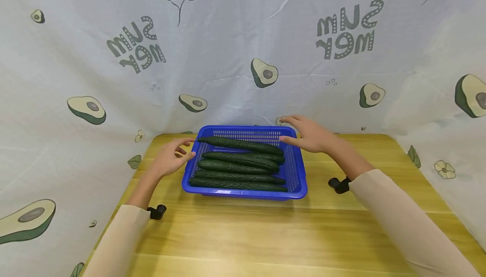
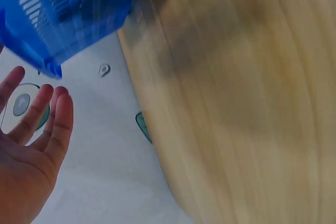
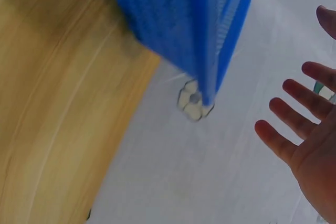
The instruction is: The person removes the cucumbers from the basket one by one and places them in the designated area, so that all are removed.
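Observation:
A blue plastic basket with slotted walls stands towards the back of the wooden table. Several dark green cucumbers lie side by side in it, lengthwise from left to right. My left hand is at the basket's left rim, fingers loosely bent and holding nothing; the left wrist view shows this hand just apart from the basket. Over by the right back corner, my right hand has its fingers extended. In the right wrist view that hand is spread, with a gap to the basket.
The light wooden table runs forward from the basket. A pale cloth printed with avocados and lettering hangs behind the table and along its sides. Each wrist wears a black camera mount, one left and one right.

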`<state>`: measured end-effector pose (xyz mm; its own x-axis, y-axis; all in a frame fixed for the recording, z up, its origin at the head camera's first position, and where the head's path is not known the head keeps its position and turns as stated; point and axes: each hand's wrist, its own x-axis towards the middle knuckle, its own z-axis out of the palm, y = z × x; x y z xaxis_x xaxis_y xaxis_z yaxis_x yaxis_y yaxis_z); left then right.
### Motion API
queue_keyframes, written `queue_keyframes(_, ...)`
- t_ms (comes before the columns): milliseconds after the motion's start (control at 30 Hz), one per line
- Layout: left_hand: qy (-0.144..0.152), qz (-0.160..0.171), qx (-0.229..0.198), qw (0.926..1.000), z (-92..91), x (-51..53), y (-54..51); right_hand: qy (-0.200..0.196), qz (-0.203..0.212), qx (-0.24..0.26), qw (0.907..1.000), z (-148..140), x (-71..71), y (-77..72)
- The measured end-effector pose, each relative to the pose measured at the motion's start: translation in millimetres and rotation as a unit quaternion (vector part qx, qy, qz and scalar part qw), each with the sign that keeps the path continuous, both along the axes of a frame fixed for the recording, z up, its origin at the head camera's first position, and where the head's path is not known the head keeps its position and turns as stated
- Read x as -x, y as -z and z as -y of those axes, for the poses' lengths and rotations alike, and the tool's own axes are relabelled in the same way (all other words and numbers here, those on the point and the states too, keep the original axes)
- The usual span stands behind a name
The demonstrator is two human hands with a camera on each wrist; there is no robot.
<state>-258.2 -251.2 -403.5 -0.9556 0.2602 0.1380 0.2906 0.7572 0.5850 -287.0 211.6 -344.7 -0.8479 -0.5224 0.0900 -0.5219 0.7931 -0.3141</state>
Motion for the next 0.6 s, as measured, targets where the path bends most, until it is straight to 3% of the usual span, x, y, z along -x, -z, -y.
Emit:
queue_keyframes(233,-0.031,0.026,-0.042,0.9983,-16.3,2.4,14.1,-0.042,0.018,0.026,0.9986,38.7,13.2,-5.1)
queue_keyframes(400,-0.06,0.011,-0.057,0.9965,-24.3,4.1,22.4,-0.067,0.046,0.046,0.9957,60.4,23.6,4.6)
queue_keyframes(600,-0.105,0.015,-0.129,0.986,-33.9,1.6,26.7,-0.08,0.068,0.067,0.9922,82.2,33.6,21.1)
